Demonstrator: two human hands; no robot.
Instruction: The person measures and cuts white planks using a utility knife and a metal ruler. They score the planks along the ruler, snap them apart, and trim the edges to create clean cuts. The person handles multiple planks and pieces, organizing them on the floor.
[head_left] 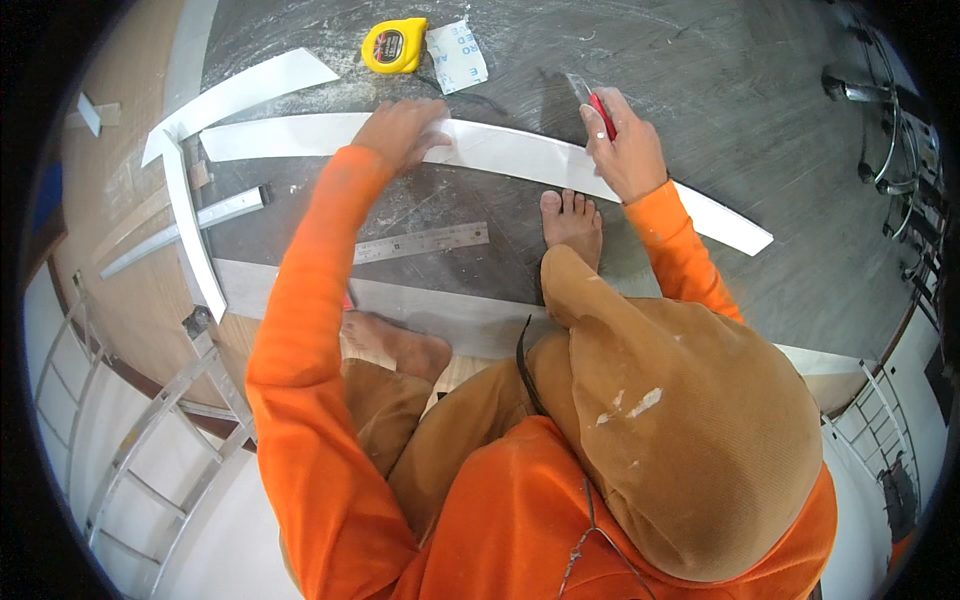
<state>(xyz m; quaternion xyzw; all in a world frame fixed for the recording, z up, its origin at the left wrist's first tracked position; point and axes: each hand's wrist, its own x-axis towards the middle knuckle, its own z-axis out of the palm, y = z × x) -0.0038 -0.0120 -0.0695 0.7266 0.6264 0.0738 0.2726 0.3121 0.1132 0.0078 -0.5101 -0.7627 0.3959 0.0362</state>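
My left hand (410, 135) grips a long white strip (500, 143) lying across the dark board, fingers curled at its upper edge. My right hand (625, 150) holds a red utility knife (603, 112), blade pointing up-left, above the strip's right part. A steel ruler (420, 239) lies below the strip, partly hidden by my left arm. A yellow tape measure (393, 45) and a printed paper piece (455, 55) lie beyond the strip. My bare right foot (572, 230) rests just below it. More white strips (195, 230) and an aluminium bar (230, 205) lie at left.
The dark board (740, 120) spans most of the work surface, with wooden flooring (130, 190) along its left. Ladders (160, 440) lie at the lower left and lower right. Chrome chair bases (880, 150) line the right edge. A small white offcut (89, 114) sits far left.
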